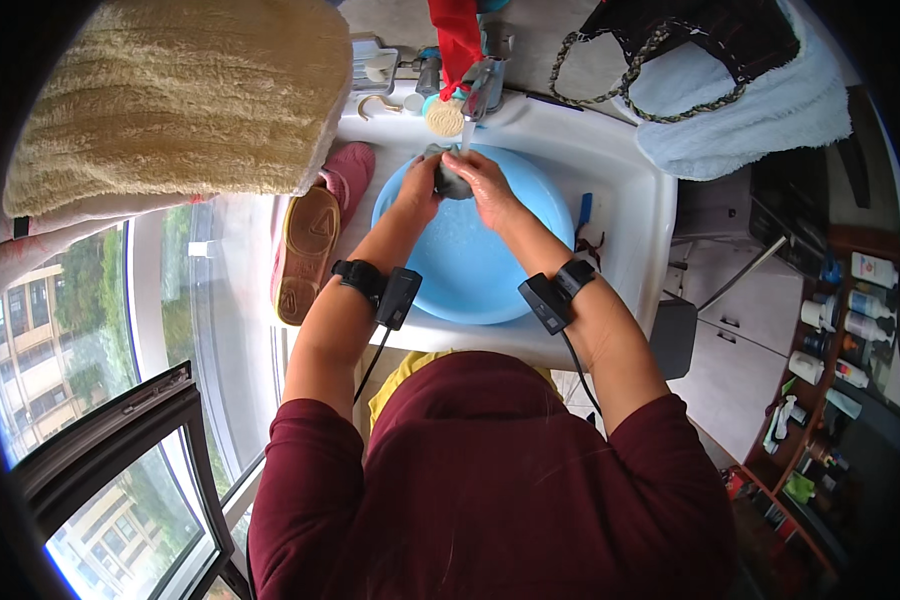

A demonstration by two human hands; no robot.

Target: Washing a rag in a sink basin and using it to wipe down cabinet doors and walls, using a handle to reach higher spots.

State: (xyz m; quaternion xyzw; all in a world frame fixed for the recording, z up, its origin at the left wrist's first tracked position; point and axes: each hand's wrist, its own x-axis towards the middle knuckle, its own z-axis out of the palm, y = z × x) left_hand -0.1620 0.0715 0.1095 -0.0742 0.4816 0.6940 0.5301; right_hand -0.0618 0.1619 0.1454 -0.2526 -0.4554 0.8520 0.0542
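Note:
My left hand [421, 184] and my right hand [485, 184] hold a wet grey cloth [452, 182] between them, over the far part of a light blue plastic basin [469, 262]. Water runs from a metal faucet [478, 90] onto the cloth and my right hand. The basin holds water with some bubbles and sits in a white sink [611, 161]. A round cream-coloured scrubber [445, 118] lies just beyond my hands, beside the faucet. The undersides of my fingers are hidden.
Pink slippers [307, 232] lie left of the basin, one sole up. To its right is a blue-handled brush [585, 210], partly hidden. A yellow towel [187, 97] hangs at the upper left, a pale blue towel [750, 120] at the upper right. An open window [131, 480] stands at lower left.

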